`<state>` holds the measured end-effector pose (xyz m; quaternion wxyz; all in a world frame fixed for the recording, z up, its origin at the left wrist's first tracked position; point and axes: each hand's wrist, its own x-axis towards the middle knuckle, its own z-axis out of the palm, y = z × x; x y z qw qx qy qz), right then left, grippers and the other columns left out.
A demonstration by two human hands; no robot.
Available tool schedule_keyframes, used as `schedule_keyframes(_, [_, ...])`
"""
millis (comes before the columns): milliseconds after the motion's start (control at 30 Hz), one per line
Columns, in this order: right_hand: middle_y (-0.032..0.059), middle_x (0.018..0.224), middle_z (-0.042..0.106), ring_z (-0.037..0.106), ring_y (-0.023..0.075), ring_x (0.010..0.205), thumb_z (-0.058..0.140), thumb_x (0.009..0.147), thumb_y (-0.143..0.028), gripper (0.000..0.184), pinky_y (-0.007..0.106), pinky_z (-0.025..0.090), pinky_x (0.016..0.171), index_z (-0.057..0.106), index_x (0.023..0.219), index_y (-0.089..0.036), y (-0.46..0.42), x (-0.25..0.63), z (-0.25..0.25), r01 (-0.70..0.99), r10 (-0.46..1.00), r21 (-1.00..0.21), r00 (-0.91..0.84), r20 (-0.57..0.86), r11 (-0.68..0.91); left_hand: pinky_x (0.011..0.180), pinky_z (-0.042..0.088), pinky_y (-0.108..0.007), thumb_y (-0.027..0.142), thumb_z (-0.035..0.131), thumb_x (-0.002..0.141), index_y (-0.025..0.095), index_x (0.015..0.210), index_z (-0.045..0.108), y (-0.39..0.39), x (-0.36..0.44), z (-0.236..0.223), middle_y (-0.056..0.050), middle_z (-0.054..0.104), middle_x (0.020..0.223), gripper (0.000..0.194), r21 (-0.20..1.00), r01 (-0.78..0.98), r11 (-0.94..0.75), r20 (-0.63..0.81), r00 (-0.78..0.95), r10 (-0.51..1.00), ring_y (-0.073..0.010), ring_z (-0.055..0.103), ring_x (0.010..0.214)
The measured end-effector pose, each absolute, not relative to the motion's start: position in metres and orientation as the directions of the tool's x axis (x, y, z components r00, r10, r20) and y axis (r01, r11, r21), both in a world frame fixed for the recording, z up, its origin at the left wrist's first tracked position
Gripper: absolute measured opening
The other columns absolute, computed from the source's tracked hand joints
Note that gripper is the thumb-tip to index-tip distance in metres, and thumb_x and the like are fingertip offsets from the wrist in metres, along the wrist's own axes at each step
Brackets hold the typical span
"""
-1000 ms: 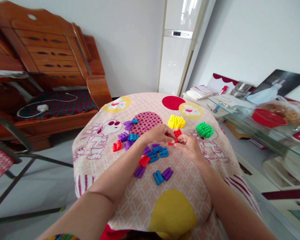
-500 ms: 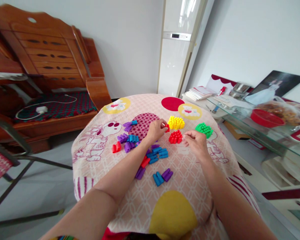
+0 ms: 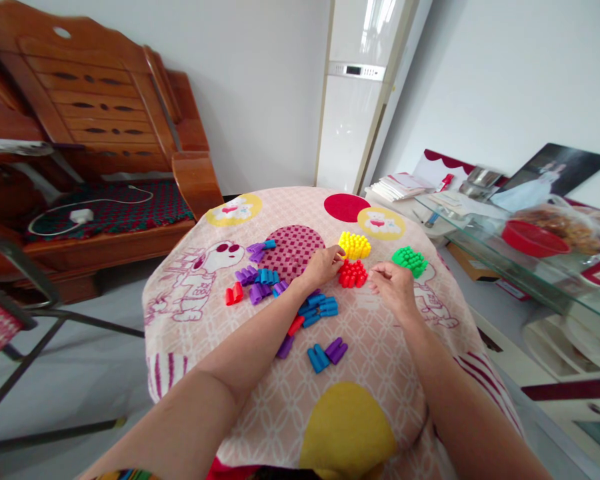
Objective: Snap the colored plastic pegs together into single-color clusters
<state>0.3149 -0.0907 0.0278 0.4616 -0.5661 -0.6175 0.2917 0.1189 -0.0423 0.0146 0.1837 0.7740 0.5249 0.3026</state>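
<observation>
My left hand (image 3: 325, 265) reaches to the left edge of the red block cluster (image 3: 353, 274), its fingers closed at a red building block there, mostly covered by the fingertips. My right hand (image 3: 394, 285) hovers close to the cluster's right side, fingers loosely bent and apart, with nothing seen in them. Just behind the red cluster stands a yellow block cluster (image 3: 355, 245). A green block cluster (image 3: 410, 261) is beyond my right hand. Loose purple blocks (image 3: 259, 293), blue blocks (image 3: 319, 359) and a red block pair (image 3: 234, 294) lie to the left and in front.
A patterned cloth covers the round table (image 3: 260, 413). At the left are a wooden bench (image 3: 95, 107) and a folding chair (image 3: 55, 313). To the right, a glass shelf (image 3: 510, 267) carries a red bowl (image 3: 535, 238), papers and a photo. A white cabinet unit (image 3: 355, 127) stands behind.
My left hand has moved slightly right and nearer, bringing the red block it held apart up against the red cluster. My right hand has barely moved.
</observation>
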Motion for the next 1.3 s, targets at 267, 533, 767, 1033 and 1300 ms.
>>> schedule_keyframes(267, [0.0026, 0.054, 0.065, 0.061, 0.0182, 0.047, 0.060, 0.071, -0.037, 0.020, 0.027, 0.049, 0.047, 0.066, 0.072, -0.018, -0.089, 0.317, 0.024, 0.474, 0.965, -0.855, 0.039, 0.259, 0.210, 0.102, 0.047, -0.031, 0.005, 0.050, 0.084, 0.018, 0.118, 0.068, -0.040, 0.117, 0.010, -0.009, 0.072, 0.118, 0.041, 0.518, 0.705, -0.484, 0.239, 0.424, 0.874, -0.0199, 0.066, 0.112])
schedule_keyframes(533, [0.0032, 0.057, 0.067, 0.063, 0.0184, 0.049, 0.059, 0.073, -0.034, 0.019, 0.027, 0.049, 0.049, 0.068, 0.073, -0.018, -0.087, 0.319, 0.020, 0.504, 0.960, -0.833, 0.023, 0.278, 0.229, 0.078, 0.053, -0.025, 0.010, 0.059, 0.080, 0.012, 0.105, 0.070, -0.042, 0.101, 0.019, -0.007, 0.075, 0.091, 0.027, 0.587, 0.667, -0.459, 0.199, 0.431, 0.880, -0.0173, 0.070, 0.083])
schedule_keyframes(767, [0.0031, 0.058, 0.067, 0.066, 0.0197, 0.051, 0.060, 0.072, -0.034, 0.019, 0.028, 0.050, 0.050, 0.068, 0.073, -0.018, -0.085, 0.322, 0.018, 0.515, 0.954, -0.823, 0.029, 0.297, 0.240, 0.075, 0.054, -0.023, 0.005, 0.057, 0.075, 0.013, 0.120, 0.067, -0.043, 0.100, 0.021, -0.006, 0.077, 0.094, 0.046, 0.630, 0.640, -0.440, 0.182, 0.429, 0.885, -0.0148, 0.071, 0.081])
schedule_keyframes(1033, [0.0038, 0.058, 0.068, 0.064, 0.0207, 0.049, 0.062, 0.069, -0.039, 0.023, 0.029, 0.051, 0.047, 0.068, 0.074, -0.018, -0.089, 0.322, 0.024, 0.486, 0.964, -0.851, 0.059, 0.261, 0.200, 0.074, 0.053, -0.025, 0.019, 0.065, 0.075, 0.015, 0.100, 0.074, -0.048, 0.021, 0.069, -0.005, 0.075, 0.086, 0.027, 0.520, 0.795, -0.312, 0.196, 0.245, 0.950, -0.0182, 0.070, 0.081])
schedule_keyframes(1300, [0.0040, 0.061, 0.068, 0.066, 0.0211, 0.051, 0.061, 0.072, -0.038, 0.022, 0.030, 0.051, 0.051, 0.068, 0.075, -0.018, -0.082, 0.328, 0.020, 0.503, 0.957, -0.839, 0.075, 0.280, 0.206, 0.075, 0.052, -0.039, 0.042, 0.074, 0.074, 0.017, 0.096, 0.071, -0.120, -0.071, 0.058, -0.008, 0.073, 0.081, 0.034, 0.338, 0.939, 0.059, 0.000, -0.063, 0.998, -0.0281, 0.068, 0.077])
